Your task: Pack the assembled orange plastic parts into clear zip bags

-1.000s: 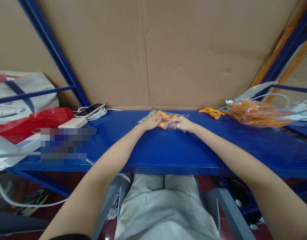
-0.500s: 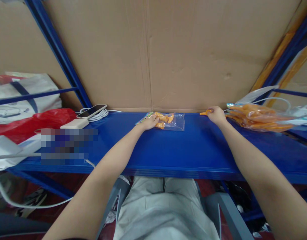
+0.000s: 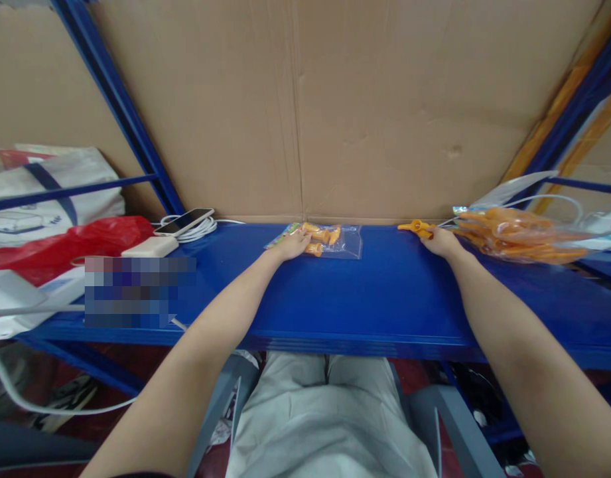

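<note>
My left hand (image 3: 294, 245) is closed on the left end of a clear plastic bag (image 3: 349, 245), by its colourful printed label. Several orange plastic pieces (image 3: 316, 234) show inside the bag, which lies flat. To the right, my right hand (image 3: 440, 240) has its fingertips at the right end of a loose orange plastic piece (image 3: 415, 227). This piece has a narrow tip pointing left and a wider body, and it lies near the back edge of the tabletop. The fingertips are partly hidden, so their hold looks light.
A larger clear bag of orange pieces (image 3: 514, 232) lies right of my right hand. At the left are a phone (image 3: 188, 222), coiled white cable (image 3: 198, 230), a white block (image 3: 150, 247) and red plastic (image 3: 111, 232). Cardboard (image 3: 355, 119) backs the blue tabletop (image 3: 345, 299).
My right hand has shifted right, uncovering more of the loose orange piece, whose tip stays nearly in place. My left hand and the clear bag have moved slightly left together.
</note>
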`<state>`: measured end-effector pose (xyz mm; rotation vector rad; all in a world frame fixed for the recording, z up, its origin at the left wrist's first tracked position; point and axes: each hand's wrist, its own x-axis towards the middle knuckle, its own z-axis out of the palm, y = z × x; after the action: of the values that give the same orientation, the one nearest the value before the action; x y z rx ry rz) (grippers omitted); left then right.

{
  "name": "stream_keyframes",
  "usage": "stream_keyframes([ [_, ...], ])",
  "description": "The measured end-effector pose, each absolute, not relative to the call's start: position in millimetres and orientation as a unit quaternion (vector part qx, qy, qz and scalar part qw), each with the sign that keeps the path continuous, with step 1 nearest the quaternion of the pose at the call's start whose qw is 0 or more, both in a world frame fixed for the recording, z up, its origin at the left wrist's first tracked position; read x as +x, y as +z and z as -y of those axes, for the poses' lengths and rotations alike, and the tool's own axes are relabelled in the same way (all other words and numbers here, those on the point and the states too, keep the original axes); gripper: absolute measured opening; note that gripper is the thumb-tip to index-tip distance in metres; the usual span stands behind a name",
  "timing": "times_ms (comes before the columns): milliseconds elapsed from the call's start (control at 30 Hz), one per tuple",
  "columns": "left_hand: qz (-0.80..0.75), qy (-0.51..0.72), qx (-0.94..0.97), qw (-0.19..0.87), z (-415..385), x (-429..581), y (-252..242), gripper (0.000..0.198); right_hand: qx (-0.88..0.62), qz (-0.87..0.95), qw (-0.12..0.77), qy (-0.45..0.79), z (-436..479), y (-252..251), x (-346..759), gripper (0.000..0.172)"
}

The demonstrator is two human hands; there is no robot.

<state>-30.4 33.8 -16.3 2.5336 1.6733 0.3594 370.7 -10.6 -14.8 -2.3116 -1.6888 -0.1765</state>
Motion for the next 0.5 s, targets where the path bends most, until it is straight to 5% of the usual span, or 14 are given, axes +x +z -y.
stream_keyframes([
  [333, -0.551, 0.098, 0.828, 0.043, -29.3, -30.2, -12.9, 0.062, -0.755, 0.653, 0.036, -0.052, 15.9, 7.3, 315.3, 0.035],
  [500, -0.539, 0.101, 0.836, 0.036, -35.1, -31.3, -15.4, 0.06, -0.703, 0.697, 0.099, 0.098, 22.5, 10.1, 295.0, 0.039],
])
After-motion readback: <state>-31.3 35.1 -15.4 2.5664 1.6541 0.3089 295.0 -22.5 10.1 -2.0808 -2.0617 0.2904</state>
